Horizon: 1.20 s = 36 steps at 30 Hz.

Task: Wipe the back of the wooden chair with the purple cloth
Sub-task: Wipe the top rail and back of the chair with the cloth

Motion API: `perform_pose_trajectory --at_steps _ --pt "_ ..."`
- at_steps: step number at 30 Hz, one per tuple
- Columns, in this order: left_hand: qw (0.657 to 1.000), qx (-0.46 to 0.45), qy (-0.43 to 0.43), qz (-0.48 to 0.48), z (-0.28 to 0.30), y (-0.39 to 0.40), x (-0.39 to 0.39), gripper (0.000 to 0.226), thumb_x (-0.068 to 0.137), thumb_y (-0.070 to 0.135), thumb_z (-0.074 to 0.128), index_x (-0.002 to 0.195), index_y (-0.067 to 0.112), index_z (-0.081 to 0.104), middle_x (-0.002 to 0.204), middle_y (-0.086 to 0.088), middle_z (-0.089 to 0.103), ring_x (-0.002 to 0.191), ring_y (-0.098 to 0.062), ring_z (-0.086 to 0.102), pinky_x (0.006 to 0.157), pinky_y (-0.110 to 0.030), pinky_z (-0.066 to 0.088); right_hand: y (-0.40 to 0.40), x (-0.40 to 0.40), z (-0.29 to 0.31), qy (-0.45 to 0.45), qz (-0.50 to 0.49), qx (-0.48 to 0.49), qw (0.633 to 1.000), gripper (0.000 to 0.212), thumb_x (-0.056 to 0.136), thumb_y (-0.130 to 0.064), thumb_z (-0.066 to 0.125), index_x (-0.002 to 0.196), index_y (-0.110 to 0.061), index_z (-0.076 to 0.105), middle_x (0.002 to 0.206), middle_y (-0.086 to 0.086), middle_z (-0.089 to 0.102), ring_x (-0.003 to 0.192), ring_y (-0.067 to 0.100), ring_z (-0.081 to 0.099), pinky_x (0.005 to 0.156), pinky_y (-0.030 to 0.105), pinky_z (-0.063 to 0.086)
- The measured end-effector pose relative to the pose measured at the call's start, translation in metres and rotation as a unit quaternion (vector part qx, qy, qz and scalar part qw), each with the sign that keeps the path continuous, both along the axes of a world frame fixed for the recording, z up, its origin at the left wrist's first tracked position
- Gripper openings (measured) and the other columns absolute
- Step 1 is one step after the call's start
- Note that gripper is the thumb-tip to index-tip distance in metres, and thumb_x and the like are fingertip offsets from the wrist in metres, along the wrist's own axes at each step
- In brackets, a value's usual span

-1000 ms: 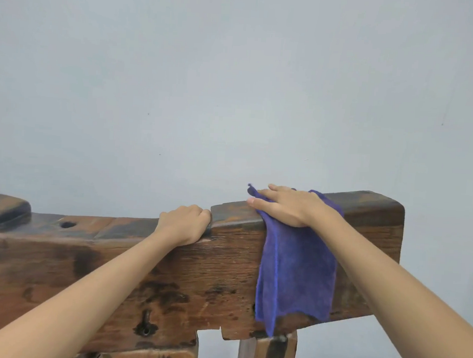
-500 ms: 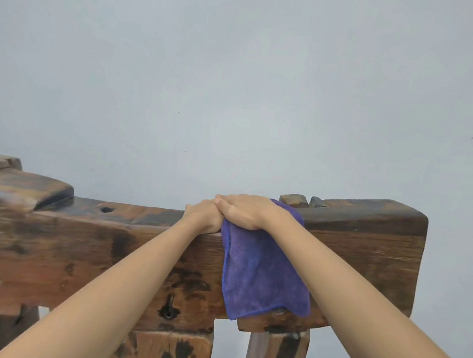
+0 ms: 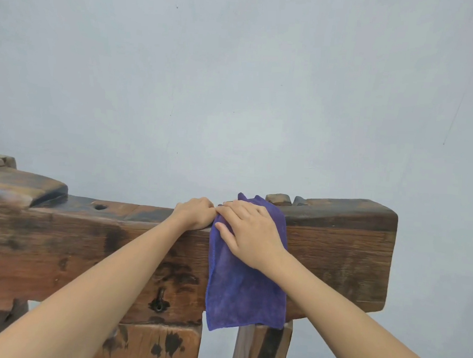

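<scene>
The thick, dark-stained top rail of the wooden chair back [image 3: 341, 257] runs across the lower part of the view. A purple cloth [image 3: 242, 292] hangs over its top edge and down the near face. My right hand [image 3: 250, 235] lies flat on the cloth, fingers spread, pressing it against the rail's upper front. My left hand [image 3: 196, 212] curls over the top edge just left of the cloth, its knuckles touching my right fingertips.
A plain grey wall [image 3: 235, 82] fills the view behind the chair. Two wooden uprights [image 3: 261, 349] stand under the rail. A raised block [image 3: 21, 185] sits on the rail's left end, and a small hole [image 3: 100, 207] marks its top.
My right hand slid the cloth left along the rail until it met my left hand, then shifted down from the top edge onto the front face. The left hand kept its grip.
</scene>
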<state>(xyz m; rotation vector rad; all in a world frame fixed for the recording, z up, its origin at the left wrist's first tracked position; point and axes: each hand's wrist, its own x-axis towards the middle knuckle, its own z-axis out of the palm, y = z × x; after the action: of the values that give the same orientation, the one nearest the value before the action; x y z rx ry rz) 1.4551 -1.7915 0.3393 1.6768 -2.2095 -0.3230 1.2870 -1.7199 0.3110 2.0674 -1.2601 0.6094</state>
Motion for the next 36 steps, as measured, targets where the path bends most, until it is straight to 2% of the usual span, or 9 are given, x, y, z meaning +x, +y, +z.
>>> perform_pose_trajectory --at_steps 6,9,12,17,22,25,29,33,36 --pt "1.0 -0.01 0.017 0.0 -0.001 0.0 0.002 0.034 0.088 0.034 0.037 0.092 0.016 0.066 0.12 -0.012 0.068 0.108 -0.033 0.06 0.092 -0.041 0.046 0.009 -0.047 -0.022 0.019 -0.032 -0.109 0.993 0.052 0.102 -0.051 0.046 0.15 -0.029 0.048 0.144 0.0 0.056 0.138 0.024 0.049 0.11 0.043 0.037" --pt "1.0 -0.016 0.014 0.001 -0.004 -0.004 0.002 0.027 0.093 0.03 0.039 0.079 0.016 0.058 0.113 -0.014 0.068 0.102 -0.034 0.059 0.085 -0.04 0.044 0.009 -0.08 -0.02 0.013 -0.057 -0.142 0.988 0.053 0.1 -0.052 0.049 0.145 -0.027 0.054 0.141 0.0 0.06 0.135 0.025 0.052 0.109 0.045 0.039" --pt "1.0 -0.014 0.012 -0.002 -0.004 -0.005 0.002 0.031 0.094 0.03 0.039 0.086 0.012 0.062 0.106 -0.011 0.068 0.097 -0.032 0.058 0.079 -0.038 0.041 0.006 -0.108 -0.006 -0.001 -0.064 -0.153 0.986 0.048 0.098 -0.052 0.051 0.133 -0.022 0.065 0.126 0.003 0.068 0.12 0.029 0.06 0.103 0.044 0.043" --pt "1.0 -0.023 -0.006 -0.008 -0.007 -0.008 0.001 0.031 0.095 0.031 0.039 0.085 0.012 0.062 0.102 -0.009 0.066 0.095 -0.03 0.058 0.078 -0.037 0.042 0.012 -0.157 0.026 -0.046 -0.129 -0.116 0.984 0.042 0.1 -0.046 0.04 0.105 -0.02 0.073 0.096 0.0 0.073 0.096 0.027 0.068 0.085 0.04 0.049" --pt "0.999 -0.04 -0.022 -0.006 -0.009 -0.013 -0.002 0.032 0.096 0.032 0.038 0.084 0.013 0.061 0.098 -0.008 0.066 0.092 -0.03 0.057 0.075 -0.037 0.04 0.014 -0.213 0.056 -0.129 -0.248 -0.015 0.96 0.053 0.093 -0.054 0.025 0.086 -0.031 0.072 0.09 -0.008 0.073 0.091 0.027 0.067 0.067 0.034 0.05" --pt "0.998 -0.051 -0.037 0.0 -0.012 -0.015 -0.005 0.032 0.096 0.034 0.037 0.082 0.015 0.059 0.097 -0.008 0.065 0.092 -0.03 0.057 0.075 -0.037 0.039 0.007 -0.23 0.068 -0.175 -0.277 0.048 0.944 0.048 0.091 -0.056 0.029 0.087 -0.034 0.072 0.088 -0.009 0.071 0.085 0.025 0.062 0.065 0.032 0.042" --pt "0.998 -0.027 -0.061 0.001 -0.011 -0.015 -0.011 0.032 0.095 0.037 0.029 0.079 0.021 0.051 0.103 -0.006 0.063 0.096 -0.03 0.056 0.088 -0.041 0.042 0.0 -0.237 0.082 -0.201 -0.284 0.125 0.929 0.036 0.093 -0.053 0.038 0.101 -0.047 0.073 0.106 -0.008 0.072 0.098 0.027 0.061 0.077 0.037 0.043" --pt "0.998 -0.001 0.063 -0.029 0.0 -0.013 -0.013 0.033 0.079 0.04 0.024 0.072 0.022 0.051 0.104 -0.006 0.064 0.097 -0.026 0.054 0.102 -0.047 0.04 -0.002 -0.238 0.085 -0.214 -0.274 0.127 0.929 0.036 0.092 -0.053 0.039 0.1 -0.047 0.074 0.107 -0.006 0.073 0.098 0.028 0.061 0.079 0.038 0.044" --pt "0.985 -0.004 0.162 -0.053 0.005 -0.011 -0.023 0.044 0.096 0.049 0.031 0.102 0.02 0.064 0.121 -0.001 0.061 0.115 -0.026 0.053 0.103 -0.042 0.038 -0.001 -0.237 0.087 -0.211 -0.27 0.131 0.93 0.035 0.093 -0.053 0.04 0.104 -0.047 0.073 0.11 -0.004 0.072 0.101 0.029 0.061 0.078 0.038 0.042"
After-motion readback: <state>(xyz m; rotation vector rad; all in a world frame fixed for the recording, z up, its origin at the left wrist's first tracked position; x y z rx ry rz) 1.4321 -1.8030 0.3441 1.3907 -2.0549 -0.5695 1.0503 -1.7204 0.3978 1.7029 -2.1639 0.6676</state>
